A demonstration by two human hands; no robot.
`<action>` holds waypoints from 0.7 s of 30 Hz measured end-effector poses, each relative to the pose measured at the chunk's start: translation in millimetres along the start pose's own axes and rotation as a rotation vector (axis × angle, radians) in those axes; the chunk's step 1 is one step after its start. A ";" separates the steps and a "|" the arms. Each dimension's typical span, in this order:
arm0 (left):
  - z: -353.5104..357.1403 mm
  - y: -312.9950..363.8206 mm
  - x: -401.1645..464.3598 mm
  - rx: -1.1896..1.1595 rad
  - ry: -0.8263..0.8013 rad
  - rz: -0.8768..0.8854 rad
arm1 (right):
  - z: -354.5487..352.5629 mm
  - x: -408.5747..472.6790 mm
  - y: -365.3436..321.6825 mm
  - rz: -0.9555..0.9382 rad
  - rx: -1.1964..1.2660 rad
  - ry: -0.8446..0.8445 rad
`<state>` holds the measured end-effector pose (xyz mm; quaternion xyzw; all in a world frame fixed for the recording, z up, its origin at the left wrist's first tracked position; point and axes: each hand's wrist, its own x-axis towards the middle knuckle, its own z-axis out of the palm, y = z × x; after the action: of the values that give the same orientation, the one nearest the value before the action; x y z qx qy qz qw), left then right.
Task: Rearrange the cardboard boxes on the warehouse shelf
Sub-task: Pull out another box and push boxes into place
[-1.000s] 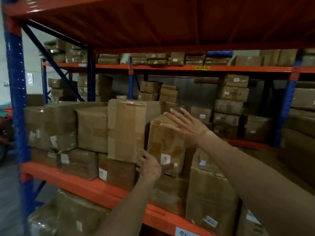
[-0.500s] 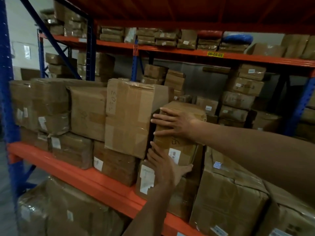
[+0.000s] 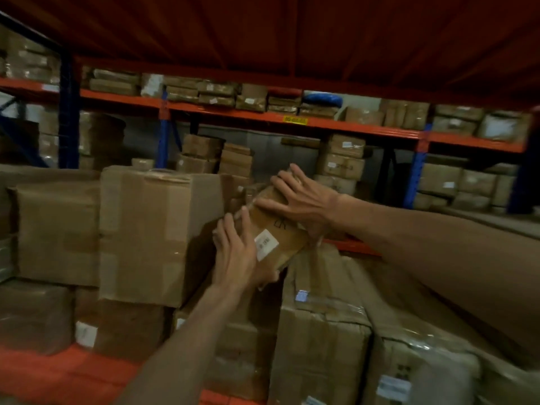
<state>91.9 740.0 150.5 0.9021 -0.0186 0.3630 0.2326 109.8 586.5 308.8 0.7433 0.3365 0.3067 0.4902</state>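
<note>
A small taped cardboard box (image 3: pixel 274 229) with a white label and black marker writing is tilted, lifted between the stacks on the orange shelf (image 3: pixel 43 372). My left hand (image 3: pixel 236 252) grips its lower left corner from beneath. My right hand (image 3: pixel 301 200) lies spread over its upper right end. Just left of it stands a large tall box (image 3: pixel 146 229); below right sits a wide taped box (image 3: pixel 321 317).
More boxes (image 3: pixel 55 229) fill the shelf to the left, stacked in two layers. A plastic-wrapped box (image 3: pixel 423 372) sits at the lower right. An orange deck (image 3: pixel 292 30) hangs close overhead. Further racks with boxes (image 3: pixel 342 162) stand behind.
The small box stood upright between the stacks; now both hands have it tipped to the right and raised. My left hand moved from its front face to its lower corner. The view has closed in.
</note>
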 end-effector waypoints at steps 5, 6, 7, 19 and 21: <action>-11.3 55.8 19.9 0.108 -0.047 0.295 | 15.8 -82.8 17.6 0.250 0.099 -0.028; -9.5 70.1 20.4 0.133 -0.065 0.356 | 18.1 -102.8 18.4 0.298 0.104 -0.056; -5.9 84.7 19.2 0.148 -0.082 0.419 | 20.9 -123.8 17.1 0.348 0.113 -0.088; 76.0 222.7 -56.4 0.318 -0.084 0.908 | 107.3 -330.5 -81.4 0.833 0.445 -0.105; 76.1 222.0 -54.5 0.357 -0.076 0.886 | 117.4 -332.1 -77.1 0.809 0.444 -0.071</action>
<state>56.0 501.8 156.7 0.8458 -0.3472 0.3916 -0.1037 -7.7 281.8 155.9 0.9119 0.0599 0.3683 0.1711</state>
